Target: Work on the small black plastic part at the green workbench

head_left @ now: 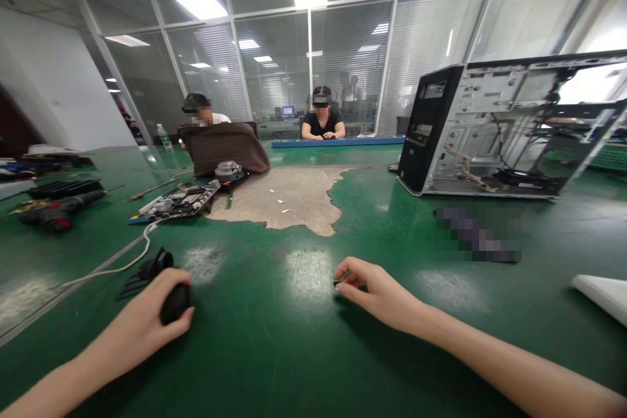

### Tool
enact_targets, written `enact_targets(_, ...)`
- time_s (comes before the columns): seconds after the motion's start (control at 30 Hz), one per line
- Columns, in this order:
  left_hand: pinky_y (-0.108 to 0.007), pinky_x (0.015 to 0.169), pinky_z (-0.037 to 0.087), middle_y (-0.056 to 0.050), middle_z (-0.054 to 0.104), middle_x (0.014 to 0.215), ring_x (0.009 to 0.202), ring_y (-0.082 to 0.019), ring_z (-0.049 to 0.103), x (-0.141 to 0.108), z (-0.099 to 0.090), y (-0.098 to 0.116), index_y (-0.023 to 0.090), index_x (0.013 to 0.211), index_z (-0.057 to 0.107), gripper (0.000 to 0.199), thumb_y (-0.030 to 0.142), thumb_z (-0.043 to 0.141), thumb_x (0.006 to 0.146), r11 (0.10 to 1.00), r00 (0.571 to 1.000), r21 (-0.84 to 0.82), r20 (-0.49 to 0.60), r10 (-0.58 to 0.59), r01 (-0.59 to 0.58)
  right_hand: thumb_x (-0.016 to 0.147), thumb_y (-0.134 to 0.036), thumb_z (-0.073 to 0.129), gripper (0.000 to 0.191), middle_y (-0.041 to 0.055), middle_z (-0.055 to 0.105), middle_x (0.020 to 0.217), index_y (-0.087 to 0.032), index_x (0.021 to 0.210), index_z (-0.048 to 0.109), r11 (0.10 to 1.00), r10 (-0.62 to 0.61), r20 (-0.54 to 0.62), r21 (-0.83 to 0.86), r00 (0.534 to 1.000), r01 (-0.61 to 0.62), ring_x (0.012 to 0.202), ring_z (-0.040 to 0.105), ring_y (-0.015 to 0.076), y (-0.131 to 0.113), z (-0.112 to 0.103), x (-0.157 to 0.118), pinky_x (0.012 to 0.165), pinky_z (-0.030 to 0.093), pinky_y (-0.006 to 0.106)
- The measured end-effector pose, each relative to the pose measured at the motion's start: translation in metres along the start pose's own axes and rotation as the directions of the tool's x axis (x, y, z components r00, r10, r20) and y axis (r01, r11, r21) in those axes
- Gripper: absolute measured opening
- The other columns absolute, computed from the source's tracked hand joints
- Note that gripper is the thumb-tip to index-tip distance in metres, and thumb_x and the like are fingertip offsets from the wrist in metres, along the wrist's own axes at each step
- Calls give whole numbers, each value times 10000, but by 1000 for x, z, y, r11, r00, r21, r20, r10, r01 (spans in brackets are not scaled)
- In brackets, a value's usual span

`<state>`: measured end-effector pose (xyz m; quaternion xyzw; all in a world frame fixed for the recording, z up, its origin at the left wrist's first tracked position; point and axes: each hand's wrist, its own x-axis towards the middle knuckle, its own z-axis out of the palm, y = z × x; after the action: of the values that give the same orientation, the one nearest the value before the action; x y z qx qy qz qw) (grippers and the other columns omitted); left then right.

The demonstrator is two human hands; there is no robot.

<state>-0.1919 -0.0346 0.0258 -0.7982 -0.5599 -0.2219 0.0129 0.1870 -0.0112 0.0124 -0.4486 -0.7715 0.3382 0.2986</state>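
My left hand (157,313) is wrapped round a black, rounded object (175,304) whose exact kind I cannot make out. Just beyond it, a black plastic part (153,268) lies on the green tabletop (274,366). My right hand (367,282) hovers low over the table at centre right. Its thumb and fingers curl toward each other in a pinch, and a tiny dark bit shows at the fingertips, too small to name. A bare beige patch (298,196) in the green surface lies ahead of both hands.
An open computer case (435,130) stands at right, near a blurred dark item (475,235) and a white edge (605,294). At left are a circuit board (176,202), a power drill (61,209), a cable (147,241) and a brown chair back (220,147). Two people sit across.
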Motion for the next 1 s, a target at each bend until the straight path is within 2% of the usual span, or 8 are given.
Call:
enact_targets(0.03, -297, 732, 450, -16, 522, 932, 818, -191, 542, 17, 15, 23, 223, 963, 439, 237, 242, 514, 739, 995, 993, -56, 81, 87, -83, 813, -273, 514, 105, 19, 600, 800, -188, 870, 537, 1000, 4, 5, 25, 1000, -4, 727, 588, 148, -2, 3, 1, 664, 472, 279)
enact_targets(0.17, -323, 829, 411, -36, 499, 997, 938, -204, 503, 82, 74, 118, 212, 974, 433, 362, 167, 557, 637, 877, 899, -259, 60, 433, -405, 808, -349, 520, 193, 13, 582, 827, -186, 909, 497, 975, 60, -46, 218, 997, -49, 723, 578, 136, -2, 9, 3, 663, 477, 280)
enact_targets(0.23, -344, 828, 406, -50, 495, 1023, 948, -220, 498, 101, 95, 151, 209, 980, 435, 397, 180, 584, 613, 804, 836, -309, 48, 547, -509, 776, -391, 553, 247, 9, 570, 844, -186, 888, 471, 935, 107, -97, 349, 990, -67, 723, 580, 133, 3, 6, 4, 665, 485, 286)
enact_targets(0.3, -362, 841, 399, -59, 491, 1039, 967, -231, 495, 110, 109, 169, 209, 992, 433, 392, 189, 580, 630, 758, 801, -346, 31, 598, -553, 734, -409, 598, 297, 6, 569, 846, -188, 868, 451, 888, 171, -122, 449, 978, -99, 747, 588, 140, 10, 1, 3, 686, 492, 299)
enact_targets(0.4, -384, 881, 382, -83, 471, 1112, 1027, -246, 473, 111, 117, 171, 203, 1109, 378, 488, 203, 589, 669, 703, 754, -360, -3, 657, -614, 698, -367, 647, 324, 19, 584, 880, -182, 880, 454, 855, 214, -86, 497, 973, -144, 820, 593, 159, 16, -7, 1, 763, 484, 332)
enact_targets(0.57, -423, 966, 333, -149, 390, 1241, 1157, -268, 383, 100, 114, 160, 171, 1309, 101, 792, 320, 631, 741, 699, 752, -342, -36, 659, -628, 712, -276, 636, 282, 24, 567, 905, -183, 915, 463, 881, 102, -79, 471, 992, -53, 887, 580, 169, 14, -4, -5, 826, 473, 356)
enact_targets(0.77, -449, 971, 331, -151, 368, 1248, 1174, -284, 369, 92, 105, 163, 201, 1286, 182, 657, 338, 584, 785, 707, 746, -321, 2, 666, -630, 752, -223, 604, 302, 33, 555, 984, -204, 1014, 454, 929, 51, -170, 369, 984, 15, 958, 559, 168, 9, 8, -16, 869, 469, 363)
enact_targets(1.0, -446, 970, 317, -144, 399, 1231, 1162, -282, 373, 94, 106, 163, 187, 1244, 232, 632, 389, 597, 770, 730, 766, -315, 13, 643, -607, 786, -218, 570, 162, 12, 527, 916, -202, 926, 492, 957, -1, -173, 286, 985, 51, 894, 553, 155, 10, 8, -16, 850, 481, 343)
